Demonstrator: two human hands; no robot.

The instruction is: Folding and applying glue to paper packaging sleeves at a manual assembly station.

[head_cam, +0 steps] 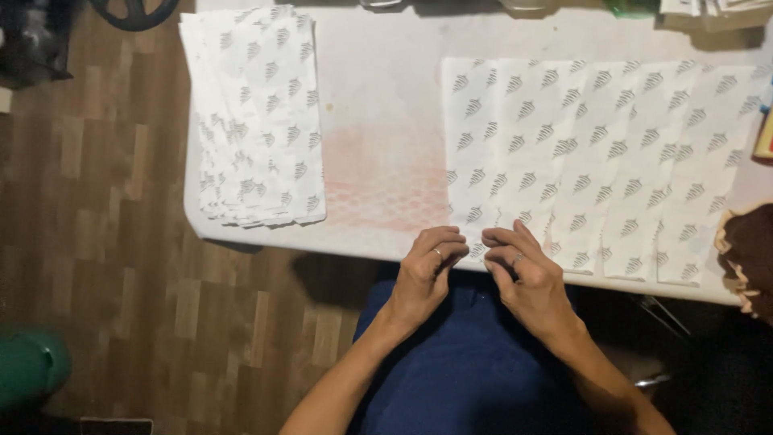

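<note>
Fingertips of both hands meet at the near edge of the first printed paper sheet (pixel 475 201) in a row of overlapping sheets (pixel 612 161) laid across the white table (pixel 386 97). The left hand (pixel 425 274) has its fingers curled together, the tips pressed down on the sheet's bottom left corner, a ring showing on one finger. The right hand (pixel 523 270) sits just beside it, fingers bent and bunched, seemingly pinching the same lower edge; whether paper is actually caught between thumb and fingers cannot be told, since the knuckles hide it. Both wrists come in over the table's front rim from a lap in dark blue cloth.

Judging by this pose, the step in hand is working the bottom edge of that sheet, a fold or a crease right at the corner. A next move would call for keeping the edge square to the table rim and the neighbouring sheets undisturbed, as they overlap closely.

Farther out, a stack of matching printed sheets (pixel 258 121) lies well apart at the table's left end, beyond a pinkish stain (pixel 386 177) on the tabletop. Wood-pattern flooring (pixel 105 242) lies to the left.
</note>
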